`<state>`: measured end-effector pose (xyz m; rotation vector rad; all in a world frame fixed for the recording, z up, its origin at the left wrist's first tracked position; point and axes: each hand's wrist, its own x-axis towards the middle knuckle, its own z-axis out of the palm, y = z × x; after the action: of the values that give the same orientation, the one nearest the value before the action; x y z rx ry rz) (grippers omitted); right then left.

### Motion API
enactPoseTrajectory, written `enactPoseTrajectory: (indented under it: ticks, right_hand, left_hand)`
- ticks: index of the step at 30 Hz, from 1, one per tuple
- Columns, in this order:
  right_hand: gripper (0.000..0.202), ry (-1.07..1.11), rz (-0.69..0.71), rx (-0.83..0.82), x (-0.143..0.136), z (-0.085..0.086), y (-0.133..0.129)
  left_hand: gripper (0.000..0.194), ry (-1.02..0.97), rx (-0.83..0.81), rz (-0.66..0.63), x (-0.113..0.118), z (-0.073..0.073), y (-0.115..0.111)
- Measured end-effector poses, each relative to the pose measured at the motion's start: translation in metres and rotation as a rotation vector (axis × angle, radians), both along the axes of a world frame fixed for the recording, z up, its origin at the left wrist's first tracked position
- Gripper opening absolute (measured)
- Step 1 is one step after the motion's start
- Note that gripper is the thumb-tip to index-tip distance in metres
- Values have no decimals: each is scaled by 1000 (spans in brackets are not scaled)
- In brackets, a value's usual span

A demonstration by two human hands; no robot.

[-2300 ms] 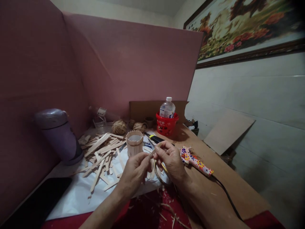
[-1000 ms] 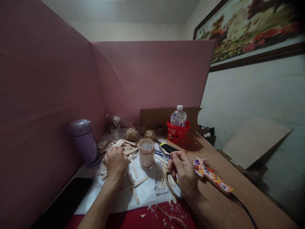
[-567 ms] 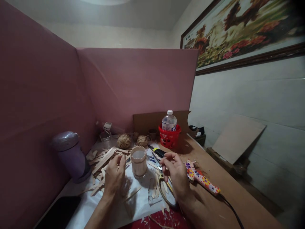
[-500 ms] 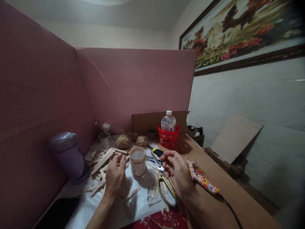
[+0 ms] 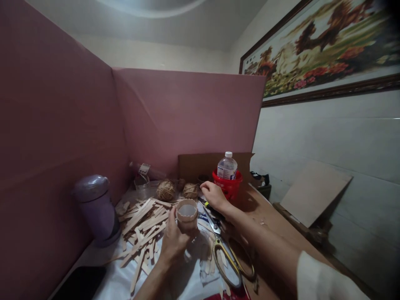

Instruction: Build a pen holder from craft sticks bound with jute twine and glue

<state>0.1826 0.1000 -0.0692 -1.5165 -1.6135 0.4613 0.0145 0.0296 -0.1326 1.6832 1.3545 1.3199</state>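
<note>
My left hand (image 5: 173, 239) is wrapped round the left side of a small cup (image 5: 187, 218) faced with wooden sticks and rimmed with a braided edge. My right hand (image 5: 214, 195) reaches over the cutter and the scissors, in front of the red basket (image 5: 229, 189). Its fingertips are pressed together beside the right-hand twine ball (image 5: 190, 191); whatever they may hold is too small to make out. Gold-handled scissors (image 5: 226, 260) lie below my right forearm. A second twine ball (image 5: 165, 190) sits farther left.
Loose wooden sticks (image 5: 143, 233) are heaped left of the cup. A purple lidded tumbler (image 5: 98, 216) stands at the left, with a dark flat object (image 5: 79, 283) near the front. A clear bottle (image 5: 227, 167) stands in the basket; cardboard (image 5: 193, 164) rises behind.
My left hand has moved right and taken hold of the cup. My right hand has reached forward, away from above the scissors, to the twine ball. The view has shifted slightly.
</note>
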Motion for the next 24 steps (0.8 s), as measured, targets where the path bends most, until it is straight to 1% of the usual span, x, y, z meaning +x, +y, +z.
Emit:
enactPoseTrajectory:
  ticks: [1,2,3,5,6,7,8,10,12,14,17,20,22,24]
  right_hand:
    - [9,-81,5,4,-2,-1,10]
    - [11,-157,13,5,-4,-2,19]
    - [15,-228,27,4,-7,-3,27]
    - [22,-361,71,3,-13,-3,41]
    - [25,-424,102,2,-16,-4,47]
    - [28,-483,135,-1,-19,-5,52]
    - [30,-537,165,-7,-23,-6,57]
    - [32,-624,202,-30,-29,-9,64]
    - [33,-677,206,-56,-33,-13,70]
    - [35,-697,196,-72,-34,-17,74]
    - [36,-674,163,-57,-30,-20,76]
    - [38,-614,114,-22,-22,-19,77]
    - [39,-566,95,-9,-17,-16,76]
    - [40,-524,98,0,-13,-13,73]
  left_hand:
    - [72,5,-9,9,0,1,1]
    - [65,10,-17,51,0,2,1]
    - [61,18,-29,119,0,3,1]
    - [59,52,-68,272,-2,5,1]
    - [59,73,-87,321,-2,5,1]
    - [59,90,-96,342,-3,5,1]
    - [58,97,-94,337,-3,5,1]
    - [58,85,-64,277,-4,4,0]
    - [60,62,-54,229,-4,3,-1]
    - [61,48,-70,219,-3,3,-2]
    - [59,45,-69,254,-3,3,-1]
    - [60,34,-67,279,-1,2,-1]
    - [64,-1,-59,261,1,3,-1]
    - [64,-36,-44,220,3,5,-2]
